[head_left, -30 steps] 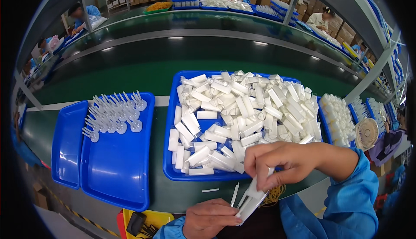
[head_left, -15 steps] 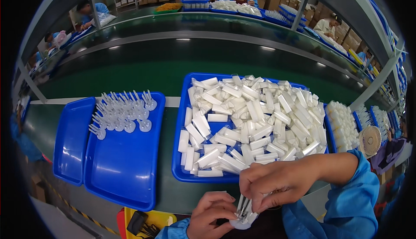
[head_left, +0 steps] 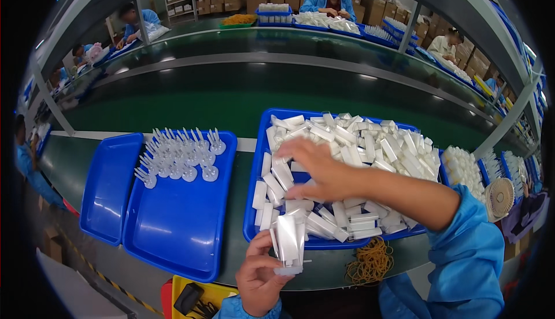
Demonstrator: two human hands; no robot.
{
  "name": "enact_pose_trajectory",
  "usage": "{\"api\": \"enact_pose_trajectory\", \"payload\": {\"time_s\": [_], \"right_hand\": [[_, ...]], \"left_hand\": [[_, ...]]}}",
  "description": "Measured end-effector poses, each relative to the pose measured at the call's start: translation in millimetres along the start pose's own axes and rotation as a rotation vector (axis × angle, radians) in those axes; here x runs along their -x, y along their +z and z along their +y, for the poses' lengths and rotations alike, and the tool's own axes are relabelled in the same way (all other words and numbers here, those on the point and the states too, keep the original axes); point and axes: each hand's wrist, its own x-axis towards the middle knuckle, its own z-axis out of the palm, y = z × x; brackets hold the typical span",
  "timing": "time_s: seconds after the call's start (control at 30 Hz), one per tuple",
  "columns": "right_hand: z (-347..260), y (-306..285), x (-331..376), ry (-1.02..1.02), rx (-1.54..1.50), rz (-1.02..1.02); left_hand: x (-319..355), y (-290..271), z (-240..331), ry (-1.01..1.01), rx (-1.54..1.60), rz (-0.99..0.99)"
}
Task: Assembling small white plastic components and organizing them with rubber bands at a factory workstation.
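The green tabletop runs across the view and carries a large blue tray right of its middle, close to the near edge, heaped with white pieces that lie at many angles. Left of it stands a blue tray, and beside that a narrower blue tray; a cluster of translucent stalked pieces fills the far end of the wider one, stalks upward. The right hand hangs over the left part of the large tray, nearer to the heap than the other hand, its fingers spread wide with nothing seen between them; whether they touch any piece, I cannot tell. Tan rubber bands lie in a tangle at the tabletop's near edge, off the large tray's near side. The left hand, just off that tray's near left corner, has its fingers closed around a white bundle whose long axis runs roughly far to near, with a translucent base at the near end. Smallest, a loose white piece lies on the left side of the right hand's gap, its long axis slanting from far left to near right, across the line of the forearm.
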Motion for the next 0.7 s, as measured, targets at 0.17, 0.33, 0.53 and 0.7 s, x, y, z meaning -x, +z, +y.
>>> {"api": "enact_pose_trajectory", "payload": {"time_s": [0.17, 0.33, 0.53, 0.7], "right_hand": [[51, 17, -26, -0.009, 0.64, 0.073], [49, 21, -27, -0.209, 0.727, 0.082], [38, 5, -3, 0.049, 0.382, 0.048], [23, -15, 23, 0.083, 0.172, -0.078]], "left_hand": [[6, 0, -2, -0.004, 0.033, 0.035], [6, 4, 4, -0.001, 0.032, 0.101], [8, 5, 4, 0.027, -0.072, 0.055], [0, 1, 3, 0.152, -0.281, -0.097]]}}
